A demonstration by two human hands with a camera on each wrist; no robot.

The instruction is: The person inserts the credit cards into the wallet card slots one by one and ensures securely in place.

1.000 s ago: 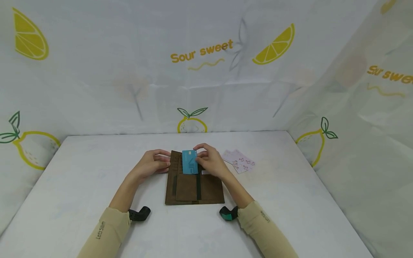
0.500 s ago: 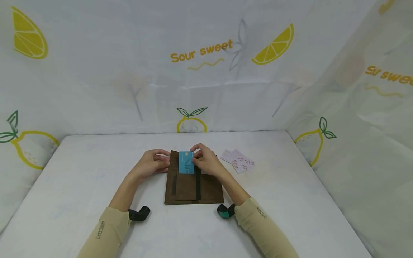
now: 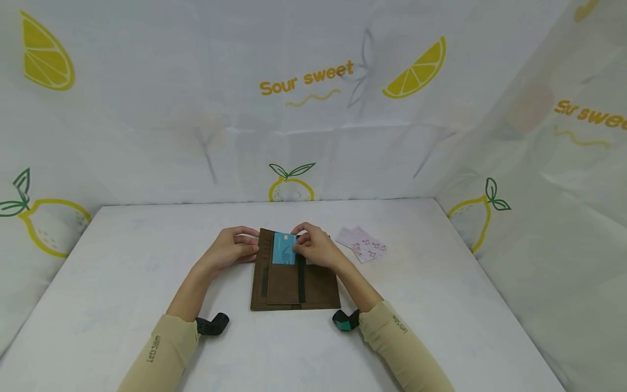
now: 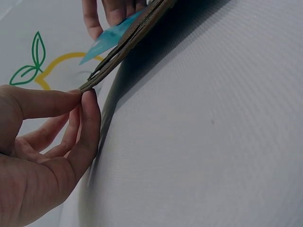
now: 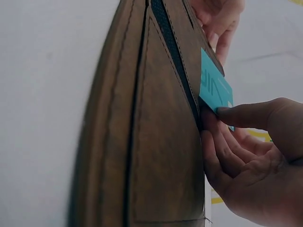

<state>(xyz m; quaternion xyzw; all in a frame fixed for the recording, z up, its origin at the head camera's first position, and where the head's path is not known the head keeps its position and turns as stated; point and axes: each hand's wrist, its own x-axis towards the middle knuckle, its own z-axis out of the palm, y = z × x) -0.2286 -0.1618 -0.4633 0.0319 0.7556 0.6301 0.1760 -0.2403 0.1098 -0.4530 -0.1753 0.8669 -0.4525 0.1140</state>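
A brown leather wallet lies spread on the white table, with a dark strap running down its middle. My left hand pinches the wallet's upper left edge between thumb and fingers, as the left wrist view shows on the leather. Between thumb and fingers of my right hand is the right edge of a blue card marked with large letters. In the right wrist view the card stands partly inside a slot of the wallet, its lower part hidden by the leather.
Several pale cards with a pinkish floral pattern lie overlapping on the table to the right of the wallet. Black wrist devices sit at both cuffs. A white cloth with lemon prints hangs behind the table.
The blue card has shifted slightly left and sunk lower into the wallet, with my right hand moving along with it. My left hand stays at the wallet's edge.
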